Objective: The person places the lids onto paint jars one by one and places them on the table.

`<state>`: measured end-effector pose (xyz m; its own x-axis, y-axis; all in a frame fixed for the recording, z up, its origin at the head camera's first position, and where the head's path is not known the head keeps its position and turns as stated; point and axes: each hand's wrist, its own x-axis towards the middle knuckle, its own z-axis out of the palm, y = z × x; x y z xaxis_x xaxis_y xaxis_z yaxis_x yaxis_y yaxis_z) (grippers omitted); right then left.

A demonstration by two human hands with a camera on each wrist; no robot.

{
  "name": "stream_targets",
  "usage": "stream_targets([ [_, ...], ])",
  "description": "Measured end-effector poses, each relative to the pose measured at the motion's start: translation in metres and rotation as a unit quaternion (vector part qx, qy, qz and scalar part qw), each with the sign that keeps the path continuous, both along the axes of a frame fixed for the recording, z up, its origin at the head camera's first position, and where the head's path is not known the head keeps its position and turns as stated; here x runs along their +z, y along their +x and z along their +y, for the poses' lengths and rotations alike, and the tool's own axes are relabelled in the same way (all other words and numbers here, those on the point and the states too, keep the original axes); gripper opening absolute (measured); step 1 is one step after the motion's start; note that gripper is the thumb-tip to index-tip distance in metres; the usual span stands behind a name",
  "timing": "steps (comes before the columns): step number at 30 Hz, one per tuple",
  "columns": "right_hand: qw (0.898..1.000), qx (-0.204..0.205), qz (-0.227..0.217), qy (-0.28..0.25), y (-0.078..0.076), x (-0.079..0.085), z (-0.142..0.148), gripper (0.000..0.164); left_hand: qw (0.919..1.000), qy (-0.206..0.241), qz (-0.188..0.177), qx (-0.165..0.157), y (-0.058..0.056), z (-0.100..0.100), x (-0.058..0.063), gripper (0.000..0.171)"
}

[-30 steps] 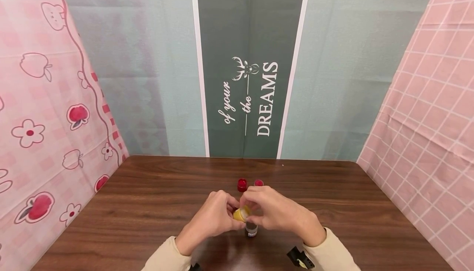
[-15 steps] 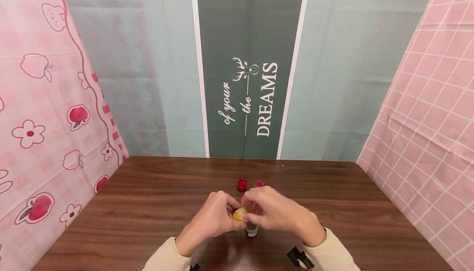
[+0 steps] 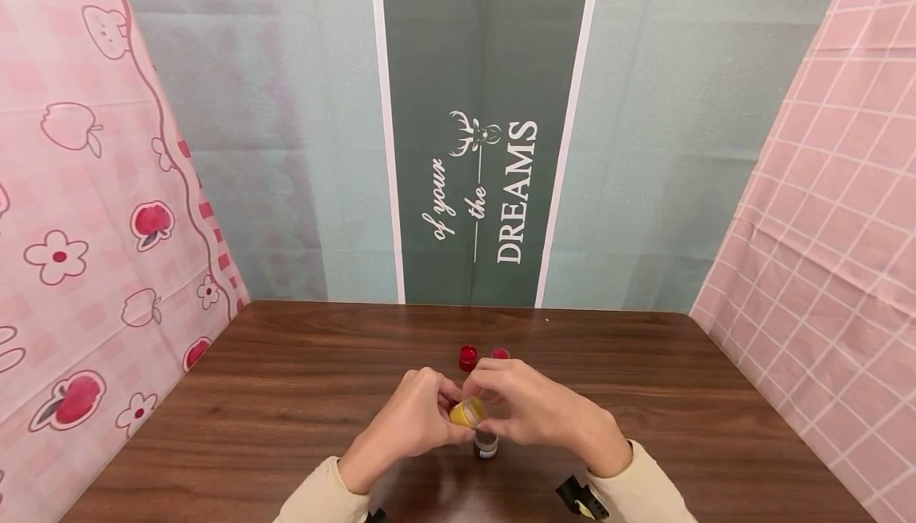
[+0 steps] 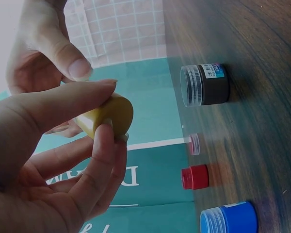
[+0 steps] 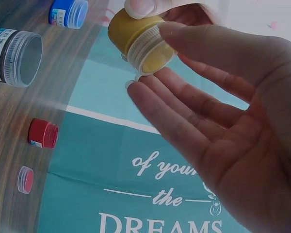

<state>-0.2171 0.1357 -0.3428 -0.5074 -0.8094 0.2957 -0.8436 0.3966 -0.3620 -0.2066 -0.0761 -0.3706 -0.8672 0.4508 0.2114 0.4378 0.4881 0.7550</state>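
My left hand [image 3: 415,416] grips a small yellow paint jar [image 4: 123,114], held tilted above the table. Its clear ridged lid [image 5: 153,51] is on the jar and faces my right hand [image 3: 533,408]. In the right wrist view, the right thumb lies at the lid's rim and the other fingertips reach its lower edge, spread around it. A dark paint jar [image 3: 486,445] with a clear lid stands on the table beneath the hands. Beyond them stands a small red jar [image 3: 468,358] without a lid, beside a clear lid with red inside [image 3: 500,354].
A blue paint jar [image 4: 240,218] with a clear lid stands on the table, hidden in the head view. The wooden table [image 3: 322,348] has cloth hung behind it and at both sides.
My right fingers have shifted around the lid, showing more of the lid now than half a second ago. The left hand and the yellow jar stay about where they were.
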Motion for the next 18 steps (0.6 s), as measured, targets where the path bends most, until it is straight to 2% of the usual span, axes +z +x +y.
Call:
stream_targets([
  [11, 1.000, 0.006, -0.003, 0.000, -0.0014, -0.0026, -0.0016, 0.031, 1.0000, 0.000, 0.006, -0.003, 0.0005, -0.0001, 0.0000, 0.019],
  [18, 1.000, -0.002, -0.007, -0.004, -0.0003, -0.0028, -0.0023, 0.024, 1.0000, -0.001, 0.003, 0.001, 0.0003, 0.0005, 0.0002, 0.017],
])
